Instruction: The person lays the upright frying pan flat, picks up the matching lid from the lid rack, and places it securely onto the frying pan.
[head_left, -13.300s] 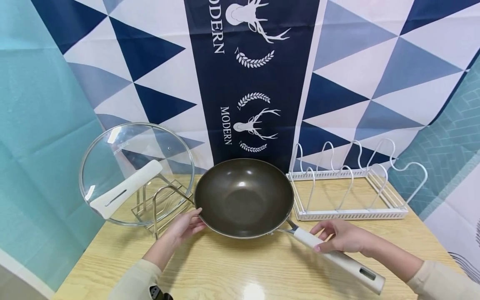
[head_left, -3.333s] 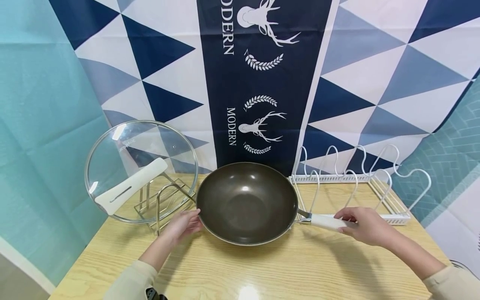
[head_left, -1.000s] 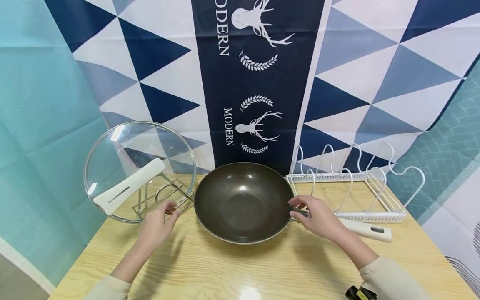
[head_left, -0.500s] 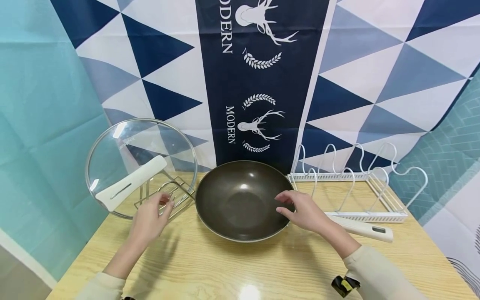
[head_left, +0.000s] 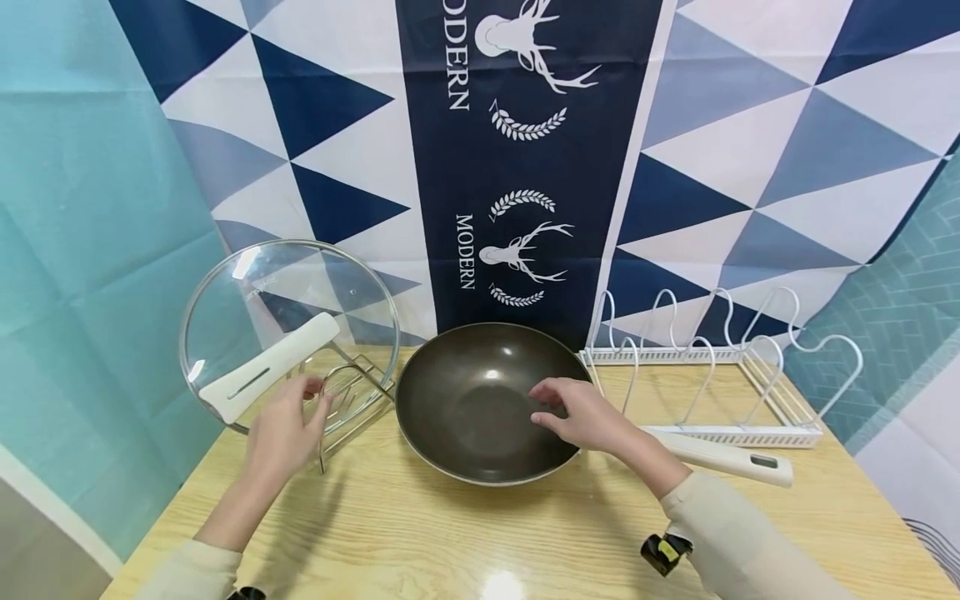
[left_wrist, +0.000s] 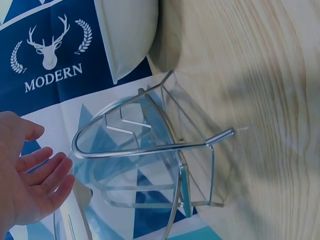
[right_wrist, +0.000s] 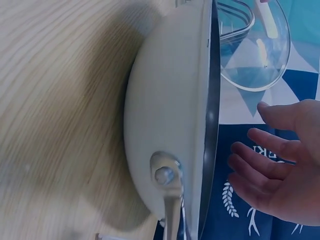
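A dark-coated wok (head_left: 487, 417) with a pale outside (right_wrist: 167, 100) sits on the table, its long cream handle (head_left: 720, 457) pointing right. Over the wok's right side hovers my right hand (head_left: 581, 414), fingers loosely bent and holding nothing. At the left, a glass lid (head_left: 360, 287) with a metal rim and a white handle (head_left: 270, 367) leans upright in a wire lid stand (head_left: 352, 392). My left hand (head_left: 279, 429) is just in front of the lid handle, overlapping the stand in the head view. In the left wrist view its fingers (left_wrist: 47, 177) are relaxed, with nothing in them.
A white wire rack (head_left: 697, 429) with curved dividers stands at the back right, behind the wok handle. A patterned cloth (head_left: 525, 167) hangs behind everything. The wooden table (head_left: 420, 542) stretches toward me in front of the wok.
The wok handle has swung from front right to nearly sideways. My right hand has let go of it and moved left over the wok; my left has gone from the wok rim to the lid.
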